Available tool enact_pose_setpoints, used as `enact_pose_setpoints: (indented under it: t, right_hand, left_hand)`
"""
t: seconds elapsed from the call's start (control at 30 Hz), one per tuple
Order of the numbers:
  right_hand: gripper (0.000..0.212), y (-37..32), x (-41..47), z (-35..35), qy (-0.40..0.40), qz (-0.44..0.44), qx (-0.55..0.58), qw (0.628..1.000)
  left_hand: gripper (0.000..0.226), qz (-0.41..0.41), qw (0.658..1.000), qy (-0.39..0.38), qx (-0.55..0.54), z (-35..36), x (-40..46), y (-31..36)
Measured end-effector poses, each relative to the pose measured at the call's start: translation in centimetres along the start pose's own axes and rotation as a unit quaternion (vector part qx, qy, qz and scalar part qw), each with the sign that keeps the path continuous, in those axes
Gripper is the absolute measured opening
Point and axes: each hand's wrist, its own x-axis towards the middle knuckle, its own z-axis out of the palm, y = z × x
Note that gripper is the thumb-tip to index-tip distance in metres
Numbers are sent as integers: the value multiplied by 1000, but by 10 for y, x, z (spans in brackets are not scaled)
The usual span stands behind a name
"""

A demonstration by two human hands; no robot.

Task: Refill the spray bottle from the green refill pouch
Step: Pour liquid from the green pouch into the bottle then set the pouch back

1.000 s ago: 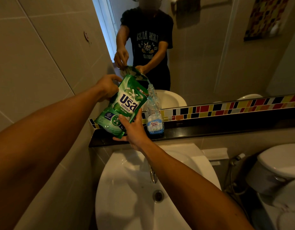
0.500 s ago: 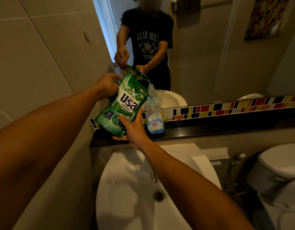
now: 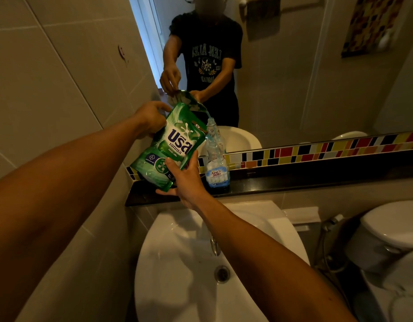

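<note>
The green refill pouch (image 3: 170, 147) is tilted, its top corner spout over the neck of a clear spray bottle (image 3: 215, 163). A thin stream of liquid runs from the spout into the bottle's open neck. The bottle stands upright on the dark shelf (image 3: 293, 180), with no spray head on it and blue liquid low inside. My left hand (image 3: 152, 117) grips the pouch's upper left edge. My right hand (image 3: 184, 180) holds the pouch's lower right corner from below, close to the bottle's left side.
A white sink (image 3: 200, 263) with a tap lies under the shelf. The mirror (image 3: 293, 66) above a coloured tile strip (image 3: 328, 147) reflects a person holding the pouch. A white toilet (image 3: 386, 228) and a hose stand at the right. A tiled wall closes the left.
The pouch, both hands and the bottle hold nearly the same pose; the pouring goes on.
</note>
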Motion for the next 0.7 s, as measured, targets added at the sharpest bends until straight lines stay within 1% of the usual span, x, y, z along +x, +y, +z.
enact_pose_setpoints:
  t: [0.3,0.7]
  right_hand:
    - [74,-1,0,1,-1,2,4,1000]
    - [79,0,3,-1,1,6,10,1000]
  left_hand:
    - [49,-4,1000,2,4,-1,-1,3]
    - [49,0,1000,2,5,1,2,5]
